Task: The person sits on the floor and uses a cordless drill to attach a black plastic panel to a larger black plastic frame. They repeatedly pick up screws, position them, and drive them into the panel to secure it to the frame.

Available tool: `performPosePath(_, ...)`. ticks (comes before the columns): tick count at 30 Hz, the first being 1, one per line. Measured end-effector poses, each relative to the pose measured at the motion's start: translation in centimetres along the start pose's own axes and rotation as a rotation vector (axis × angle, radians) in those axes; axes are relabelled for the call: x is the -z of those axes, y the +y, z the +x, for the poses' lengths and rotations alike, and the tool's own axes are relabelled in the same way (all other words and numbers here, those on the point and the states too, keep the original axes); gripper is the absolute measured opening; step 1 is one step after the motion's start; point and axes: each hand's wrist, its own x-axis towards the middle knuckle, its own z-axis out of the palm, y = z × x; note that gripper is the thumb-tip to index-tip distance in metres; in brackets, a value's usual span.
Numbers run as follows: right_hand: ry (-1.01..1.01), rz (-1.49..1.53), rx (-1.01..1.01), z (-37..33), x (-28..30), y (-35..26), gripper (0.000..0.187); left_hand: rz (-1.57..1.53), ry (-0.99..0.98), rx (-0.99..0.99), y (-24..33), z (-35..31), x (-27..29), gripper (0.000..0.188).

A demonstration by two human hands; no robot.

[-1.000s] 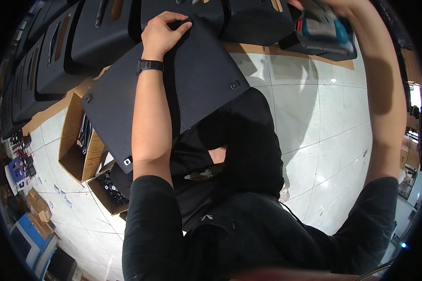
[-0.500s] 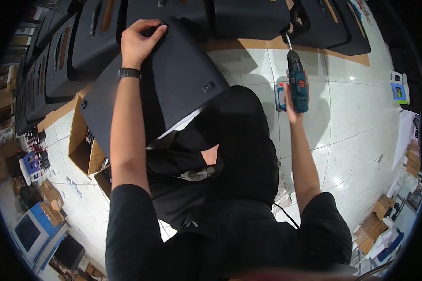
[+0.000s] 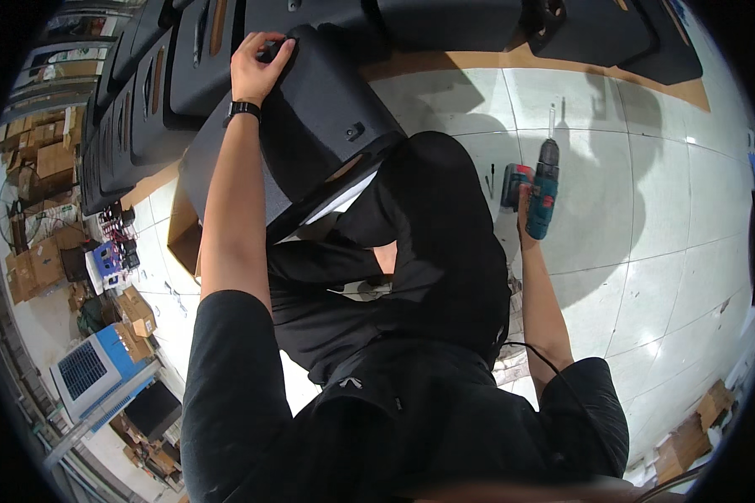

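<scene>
A black textured speaker cabinet [image 3: 319, 117] leans tilted against my legs, with a small metal fitting [image 3: 355, 132] on its upper face and part of a slot-like opening on the side facing me. My left hand [image 3: 258, 69] grips its far edge, fingers curled and thumb pressed on the corner. Out to the right, over the tiled floor, my right hand [image 3: 524, 210] is wrapped around a teal cordless drill [image 3: 546, 180]. The drill's long bit points away from me and touches nothing. Most of that hand's fingers are hidden behind the drill.
More black cabinets [image 3: 453, 25] stand in a row along the far side and left, on brown cardboard [image 3: 663, 84]. Two thin dark pieces [image 3: 490, 178] lie on the floor beside the drill. An open carton [image 3: 183, 235] sits left of my cabinet; a blue-and-white appliance [image 3: 88, 373] stands farther left.
My right hand has drawn the drill back toward me, away from the far cabinets. The held cabinet has tipped a little, showing its near side opening. My left hand keeps its grip.
</scene>
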Motion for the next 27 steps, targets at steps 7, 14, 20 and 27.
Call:
performPosePath(7,-0.093,0.135,-0.113,0.5,-0.3,-0.2,0.029,0.103,0.094,-0.023,1.8,-1.9,0.3,0.035)
performPosePath(14,-0.035,0.258,-0.309,-0.9,2.2,0.0,0.057,-0.178,-0.039,-0.050,11.0,-11.1,1.9,0.028)
performPosePath(20,-0.194,0.028,-0.251,-8.2,2.8,-1.0,0.025,-0.198,-0.165,-0.033,14.9,-17.7,5.7,0.032)
performPosePath(27,-0.626,0.058,-0.295,0.4,-4.4,-5.6,0.045,-0.105,-0.087,0.046,14.0,-15.2,3.1,0.037)
